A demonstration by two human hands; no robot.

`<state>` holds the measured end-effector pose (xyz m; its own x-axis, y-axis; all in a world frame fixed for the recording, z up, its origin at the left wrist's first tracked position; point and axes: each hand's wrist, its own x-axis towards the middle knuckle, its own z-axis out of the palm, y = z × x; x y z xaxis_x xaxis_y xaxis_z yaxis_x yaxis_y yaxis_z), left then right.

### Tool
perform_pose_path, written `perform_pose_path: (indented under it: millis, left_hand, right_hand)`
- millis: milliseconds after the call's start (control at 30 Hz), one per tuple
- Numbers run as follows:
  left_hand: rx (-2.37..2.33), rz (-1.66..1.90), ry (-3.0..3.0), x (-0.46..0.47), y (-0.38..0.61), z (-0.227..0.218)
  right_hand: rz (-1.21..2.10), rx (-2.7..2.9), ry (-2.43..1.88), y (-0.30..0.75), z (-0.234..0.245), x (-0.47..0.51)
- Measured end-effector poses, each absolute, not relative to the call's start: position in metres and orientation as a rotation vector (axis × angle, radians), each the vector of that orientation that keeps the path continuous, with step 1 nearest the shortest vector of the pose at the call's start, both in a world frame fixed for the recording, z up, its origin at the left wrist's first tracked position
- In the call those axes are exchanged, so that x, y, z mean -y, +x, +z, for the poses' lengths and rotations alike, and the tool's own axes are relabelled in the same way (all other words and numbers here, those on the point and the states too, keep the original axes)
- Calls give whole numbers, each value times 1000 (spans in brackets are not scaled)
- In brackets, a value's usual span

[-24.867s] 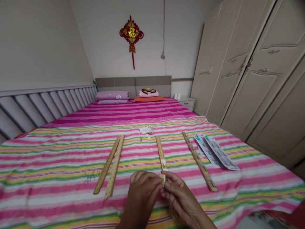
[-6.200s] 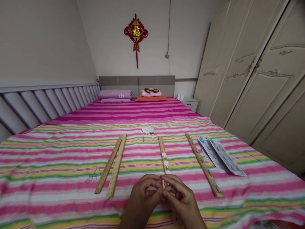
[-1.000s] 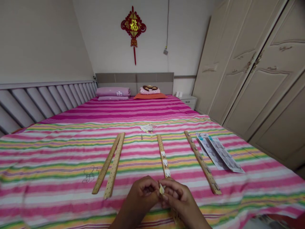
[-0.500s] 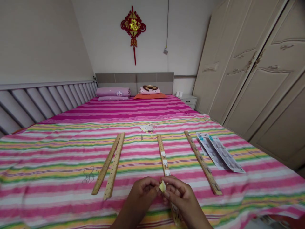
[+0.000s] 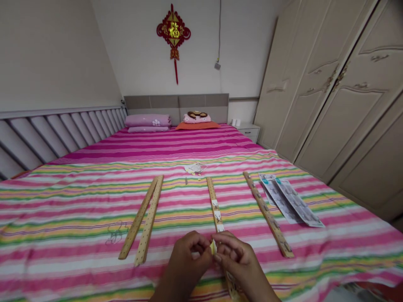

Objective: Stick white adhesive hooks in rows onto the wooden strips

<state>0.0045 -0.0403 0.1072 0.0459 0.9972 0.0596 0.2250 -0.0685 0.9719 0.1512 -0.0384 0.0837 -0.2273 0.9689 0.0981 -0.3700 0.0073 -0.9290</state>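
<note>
My left hand (image 5: 189,258) and my right hand (image 5: 237,256) meet above the near part of the middle wooden strip (image 5: 211,189), fingers pinched together. Between their fingertips is a small pale-yellow paper-like piece (image 5: 213,246), which looks like the backing of an adhesive hook; both hands grip at it, and fingers hide most of what is behind it. White adhesive hooks (image 5: 217,215) sit in a row on the middle strip, just beyond my hands. To the right lies another wooden strip (image 5: 267,212) carrying several metallic-looking hooks.
Two bare perforated wooden strips (image 5: 147,226) lie at the left, beside a tangle of thin cord (image 5: 116,233). Two blister packs (image 5: 299,203) overlap at the right. A small heap of scraps (image 5: 195,168) lies further back on the striped sheet (image 5: 78,209).
The yellow piece has turned and now shows narrower between my fingertips. Both hands stay in nearly the same place, and the view has shifted slightly.
</note>
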Motion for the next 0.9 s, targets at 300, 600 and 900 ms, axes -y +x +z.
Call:
perform_pose_path:
  millis: [300,600,900]
  left_hand:
    - [-1211,1033,1267,19,-4,105]
    - [-1258,1100,1284,-61,-29,97]
    - [-1490,1065,1387,-201,-44,73]
  right_hand:
    - [1657,840,-746,153,81,30]
    - [1639,646,-727,175,69,2]
    - [1648,588,-778,187,72,-12]
